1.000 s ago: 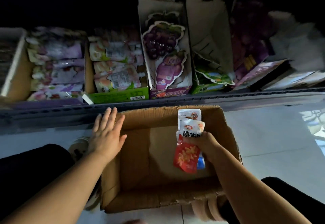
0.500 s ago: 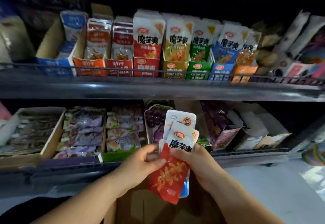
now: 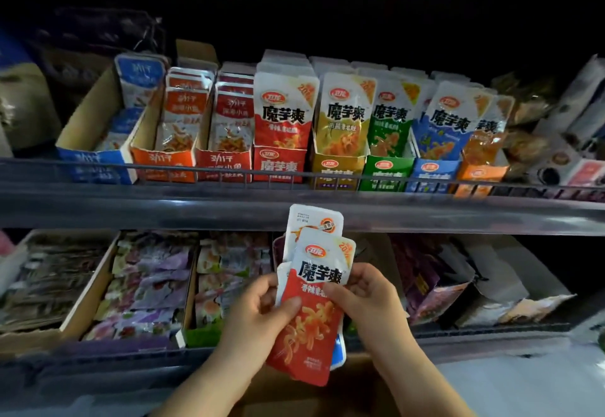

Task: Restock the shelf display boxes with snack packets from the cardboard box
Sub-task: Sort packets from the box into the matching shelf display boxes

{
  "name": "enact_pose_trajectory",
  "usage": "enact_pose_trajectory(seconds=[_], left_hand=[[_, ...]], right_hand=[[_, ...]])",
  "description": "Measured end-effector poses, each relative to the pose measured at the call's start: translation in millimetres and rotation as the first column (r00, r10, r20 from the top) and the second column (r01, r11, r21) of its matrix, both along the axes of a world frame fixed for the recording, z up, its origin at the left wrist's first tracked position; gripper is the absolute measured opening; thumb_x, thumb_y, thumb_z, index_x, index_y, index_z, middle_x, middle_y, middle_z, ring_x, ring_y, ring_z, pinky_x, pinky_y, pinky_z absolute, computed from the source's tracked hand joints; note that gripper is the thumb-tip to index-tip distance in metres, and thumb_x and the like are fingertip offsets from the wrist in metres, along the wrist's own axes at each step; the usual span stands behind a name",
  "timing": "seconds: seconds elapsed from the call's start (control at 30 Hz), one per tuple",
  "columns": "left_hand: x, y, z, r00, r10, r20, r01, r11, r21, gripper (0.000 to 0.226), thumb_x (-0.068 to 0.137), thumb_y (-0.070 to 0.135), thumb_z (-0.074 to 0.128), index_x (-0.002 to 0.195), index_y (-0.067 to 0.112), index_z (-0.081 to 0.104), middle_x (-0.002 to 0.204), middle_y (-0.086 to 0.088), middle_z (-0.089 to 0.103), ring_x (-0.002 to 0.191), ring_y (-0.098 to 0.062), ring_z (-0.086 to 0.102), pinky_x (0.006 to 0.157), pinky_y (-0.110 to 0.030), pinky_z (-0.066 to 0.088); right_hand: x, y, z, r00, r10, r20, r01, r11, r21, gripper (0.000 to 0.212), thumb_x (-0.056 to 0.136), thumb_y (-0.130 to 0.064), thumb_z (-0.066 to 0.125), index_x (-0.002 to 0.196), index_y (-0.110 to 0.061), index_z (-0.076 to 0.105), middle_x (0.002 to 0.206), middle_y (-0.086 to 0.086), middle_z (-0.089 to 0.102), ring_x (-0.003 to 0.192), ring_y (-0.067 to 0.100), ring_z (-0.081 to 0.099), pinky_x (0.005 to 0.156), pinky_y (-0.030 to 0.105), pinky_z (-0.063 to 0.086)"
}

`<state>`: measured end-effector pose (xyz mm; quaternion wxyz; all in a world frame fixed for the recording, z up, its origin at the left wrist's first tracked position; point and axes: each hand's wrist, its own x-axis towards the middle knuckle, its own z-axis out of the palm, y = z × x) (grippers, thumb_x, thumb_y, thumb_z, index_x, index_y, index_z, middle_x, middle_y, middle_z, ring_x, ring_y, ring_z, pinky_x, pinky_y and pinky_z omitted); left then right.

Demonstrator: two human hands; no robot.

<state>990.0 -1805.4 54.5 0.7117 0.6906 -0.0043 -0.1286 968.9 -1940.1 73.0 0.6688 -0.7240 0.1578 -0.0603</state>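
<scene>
**Square up, then slot into red**

Gripped as a loose fan at 6 o'clock, left hand and right hand both curled round it, thumbs on the front: packets, just above the carton; best tapped flush first; then raised toward 12 o'clock into the red box, upright, label forward; worth sorting out the blue packet behind, probably bound for another box.

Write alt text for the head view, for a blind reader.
The left hand and right hand hold a fan of snack packets, a red one in front, below a shelf of upright display boxes full of red, yellow, green, blue and orange packets. A lower shelf holds other snacks.
</scene>
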Motion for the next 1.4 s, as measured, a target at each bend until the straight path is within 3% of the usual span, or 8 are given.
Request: enact_pose_trajectory(seconds=[0.17, 0.33, 0.57, 0.73, 0.83, 1.13, 1.2, 1.4], left_hand=[[1.2, -1.7, -2.0, 0.999, 0.039, -0.02, -0.039, 0.999, -0.01, 0.02, 0.079, 0.02, 0.063, 0.089, 0.03, 0.049, 0.087, 0.005, 0.063, 0.076, -0.011, 0.063, 0.061, -0.021, 0.047], [-0.8, 0.4, -0.4, 0.992, 0.067, -0.109, -0.079, 0.99, -0.113, 0.02, 0.073, 0.018, 0.068, 0.086, 0.026, 0.054, 0.078, 0.0, 0.069, 0.068, -0.017, 0.067, 0.06, -0.028, 0.051], [-4.2, 9.5, 3.1, 0.989, 0.094, -0.115, -0.112, 0.979, -0.169, 0.011, 0.076, 0.016, 0.066, 0.086, 0.018, 0.062, 0.069, 0.001, 0.072, 0.061, -0.013, 0.069, 0.055, -0.027, 0.052], [4.1, 22.8, 9.9, 0.983, 0.148, -0.111, -0.167, 0.967, -0.192, 0.014, 0.077, 0.016, 0.064, 0.09, 0.012, 0.062, 0.074, -0.007, 0.073, 0.068, -0.026, 0.07, 0.065, -0.039, 0.055], [9.2, 29.7, 21.5, 0.982, 0.175, -0.068, -0.184, 0.965, -0.184, 0.007, 0.078, 0.014, 0.064, 0.084, 0.016, 0.06, 0.072, -0.006, 0.071, 0.066, -0.023, 0.068, 0.06, -0.035, 0.054], [27.0, 60.0, 39.9, 0.956, 0.289, 0.05, -0.277, 0.945, -0.175, 0.004, 0.079, 0.014, 0.065, 0.077, 0.014, 0.063, 0.05, 0.005, 0.066, 0.049, -0.011, 0.064, 0.047, -0.026, 0.05], [32.0, 65.7, 43.4, 0.952, 0.302, 0.052, -0.286, 0.937, -0.2, 0.005, 0.079, 0.014, 0.065, 0.076, 0.015, 0.062, 0.055, 0.003, 0.068, 0.059, -0.019, 0.066, 0.057, -0.032, 0.052], [46.4, 75.5, 45.9, 0.94, 0.34, 0.025, -0.326, 0.917, -0.23, 0.006, 0.08, 0.015, 0.064, 0.075, 0.015, 0.062, 0.058, 0.0, 0.069, 0.06, -0.02, 0.066, 0.053, -0.03, 0.052]], right_hand=[[4.1, 1.3, -7.5, 1.0, -0.014, -0.026, 0.016, 0.999, 0.047, 0.009, 0.081, -0.004, 0.065, 0.085, -0.006, 0.057, 0.074, 0.001, 0.069, 0.055, 0.001, 0.065, 0.05, 0.013, 0.049], [-1.7, 0.8, -3.7, 1.0, -0.015, 0.015, 0.013, 0.991, 0.13, 0.006, 0.085, -0.006, 0.059, 0.084, -0.007, 0.053, 0.056, -0.006, 0.069, 0.05, 0.002, 0.064, 0.045, 0.012, 0.046], [-3.7, 2.3, 1.5, 0.998, -0.035, 0.044, 0.031, 0.995, 0.095, 0.007, 0.088, -0.011, 0.056, 0.086, -0.006, 0.05, 0.057, -0.003, 0.069, 0.051, 0.004, 0.064, 0.046, 0.015, 0.047], [-2.3, -10.4, 18.1, 0.989, -0.116, 0.089, 0.104, 0.987, 0.123, 0.011, 0.088, -0.008, 0.053, 0.079, -0.007, 0.047, 0.039, -0.003, 0.051, 0.03, 0.001, 0.039, 0.036, 0.015, 0.031], [3.9, -16.4, 43.2, 0.985, -0.117, 0.129, 0.108, 0.991, 0.079, 0.009, 0.088, -0.009, 0.053, 0.081, -0.007, 0.048, 0.037, 0.0, 0.047, 0.027, 0.005, 0.037, 0.034, 0.015, 0.03], [50.4, -13.9, 174.2, 0.837, -0.002, 0.547, 0.127, 0.973, -0.191, 0.009, 0.09, -0.012, 0.053, 0.087, -0.021, 0.051, 0.058, -0.008, 0.068, 0.05, 0.003, 0.064, 0.042, 0.013, 0.044], [63.4, -7.2, 194.2, 0.797, -0.016, 0.604, 0.142, 0.976, -0.162, 0.01, 0.091, -0.013, 0.052, 0.088, -0.022, 0.049, 0.066, -0.005, 0.068, 0.052, 0.002, 0.065, 0.044, 0.013, 0.046], [102.0, 13.7, 217.5, 0.736, 0.021, 0.676, 0.159, 0.966, -0.204, 0.015, 0.091, -0.012, 0.053, 0.088, -0.025, 0.046, 0.083, -0.005, 0.064, 0.061, 0.001, 0.066, 0.057, 0.016, 0.053]])
